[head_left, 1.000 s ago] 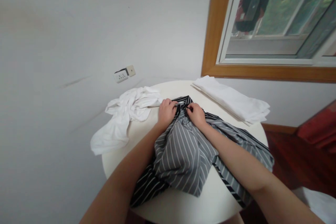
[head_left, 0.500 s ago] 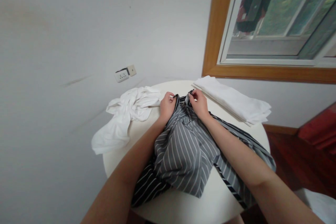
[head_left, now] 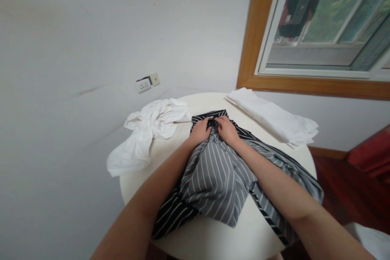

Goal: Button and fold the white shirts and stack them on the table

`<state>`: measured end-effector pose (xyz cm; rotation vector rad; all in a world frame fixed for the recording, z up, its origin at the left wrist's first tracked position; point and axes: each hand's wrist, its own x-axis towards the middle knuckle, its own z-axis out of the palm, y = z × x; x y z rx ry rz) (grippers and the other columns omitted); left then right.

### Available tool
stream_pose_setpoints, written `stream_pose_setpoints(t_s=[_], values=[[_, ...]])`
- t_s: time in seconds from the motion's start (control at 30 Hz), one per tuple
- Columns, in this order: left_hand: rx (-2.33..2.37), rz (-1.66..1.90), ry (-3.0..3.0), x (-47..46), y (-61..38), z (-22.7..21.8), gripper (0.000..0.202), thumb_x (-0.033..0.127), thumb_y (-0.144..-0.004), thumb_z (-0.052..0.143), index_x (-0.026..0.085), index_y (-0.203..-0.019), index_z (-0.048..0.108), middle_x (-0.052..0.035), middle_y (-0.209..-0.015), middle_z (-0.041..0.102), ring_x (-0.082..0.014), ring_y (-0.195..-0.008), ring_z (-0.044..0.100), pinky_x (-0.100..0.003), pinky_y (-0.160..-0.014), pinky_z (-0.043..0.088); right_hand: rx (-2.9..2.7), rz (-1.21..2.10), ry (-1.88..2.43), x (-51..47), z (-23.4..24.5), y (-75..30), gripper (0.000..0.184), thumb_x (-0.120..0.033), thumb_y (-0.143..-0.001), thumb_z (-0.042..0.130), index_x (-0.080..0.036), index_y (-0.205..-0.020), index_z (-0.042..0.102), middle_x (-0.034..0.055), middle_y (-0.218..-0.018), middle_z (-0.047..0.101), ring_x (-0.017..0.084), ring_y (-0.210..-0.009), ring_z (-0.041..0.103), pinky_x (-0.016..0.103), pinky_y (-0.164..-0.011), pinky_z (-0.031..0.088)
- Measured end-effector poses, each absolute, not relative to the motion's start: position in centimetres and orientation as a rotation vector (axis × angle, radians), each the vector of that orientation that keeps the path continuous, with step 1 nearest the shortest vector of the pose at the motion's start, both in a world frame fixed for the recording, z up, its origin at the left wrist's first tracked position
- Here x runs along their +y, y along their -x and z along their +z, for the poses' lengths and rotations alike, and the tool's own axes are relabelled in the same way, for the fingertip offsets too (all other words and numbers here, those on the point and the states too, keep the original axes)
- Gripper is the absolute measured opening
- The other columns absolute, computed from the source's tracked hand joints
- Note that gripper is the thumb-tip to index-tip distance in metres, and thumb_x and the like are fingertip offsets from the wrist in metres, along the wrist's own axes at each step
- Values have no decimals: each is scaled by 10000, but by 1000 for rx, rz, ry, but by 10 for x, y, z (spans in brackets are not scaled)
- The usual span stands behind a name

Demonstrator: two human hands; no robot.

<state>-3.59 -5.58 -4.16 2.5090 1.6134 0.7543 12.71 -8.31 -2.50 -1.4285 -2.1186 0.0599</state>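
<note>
A striped shirt [head_left: 213, 174] lies bunched on the round white table [head_left: 207, 237]. Its grey white-striped side faces up in the middle, and black striped parts show at the far end, lower left and right. At its far end my left hand [head_left: 200, 131] pinches the gathered black cloth. My right hand [head_left: 227, 129] grips the same gathered part just to the right, the two hands nearly touching. The fingertips are partly hidden in the folds.
A crumpled white cloth [head_left: 155, 120] hangs over the table's left edge. Folded white cloth [head_left: 274, 118] lies at the back right. The wall behind carries a socket [head_left: 143, 85] and a wood-framed window [head_left: 304, 83]. Something white [head_left: 370, 237] is at the lower right.
My hands have come closer together and slightly toward me, gathering the cloth between them. A flat black striped part of the shirt now shows beyond them.
</note>
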Motion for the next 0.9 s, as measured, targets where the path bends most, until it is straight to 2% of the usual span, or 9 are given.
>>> stream_pose_setpoints(t_s=[0.2,0.37,0.47,0.57,0.67,0.8,0.9], values=[[1523,887,-2444,-57,37,-39,472,162,-844,484,136,-1315,469,-113,-1213,628,-225,-1147,557,-386,-1028,419,-2330,-85,1628,-94,-30,-112,434,-146,-918,355,-115,-1294,568,132,-1347,536,266,-1097,487,366,-949,386],[1416,852,-2609,-57,39,-37,450,140,-837,469,212,-1271,562,-58,-1246,626,-207,-1154,549,-387,-1049,405,-2362,-107,1647,-98,-28,-111,452,-208,-931,351,-144,-1346,518,100,-1382,522,270,-1106,470,376,-934,382],[1510,707,-2705,-55,38,-41,398,167,-882,419,193,-1216,634,-85,-1250,624,-214,-1167,538,-376,-1052,399,-2426,-64,1642,-102,-18,-112,454,-205,-923,359,-132,-1341,518,104,-1388,521,252,-1122,483,366,-957,361],[1619,567,-2769,-53,36,-45,407,170,-891,407,172,-1225,640,-112,-1283,600,-220,-1196,520,-355,-1052,396,-2511,-7,1671,-111,0,-119,393,-269,-918,394,-138,-1211,623,122,-1261,614,254,-1110,521,362,-950,366],[1664,507,-2799,-52,35,-47,414,170,-889,414,157,-1246,624,-128,-1293,592,-224,-1200,520,-353,-1048,397,-2496,-62,1857,-126,20,-134,361,-355,-881,477,-153,-1102,679,157,-1141,661,303,-1099,546,403,-892,400],[1712,518,-2774,-52,36,-44,405,180,-896,404,132,-1224,636,-151,-1274,601,-236,-1187,529,-366,-1041,401,-2549,-78,2044,-148,34,-163,285,-290,-855,514,-171,-1045,690,168,-1086,683,323,-1054,598,445,-856,415],[1745,542,-2717,-52,35,-40,404,194,-899,396,131,-1206,650,-149,-1245,621,-235,-1183,534,-368,-1048,391,-2645,29,1944,-167,37,-175,244,-279,-858,524,-182,-1016,682,162,-1032,704,305,-970,646,389,-785,440]])
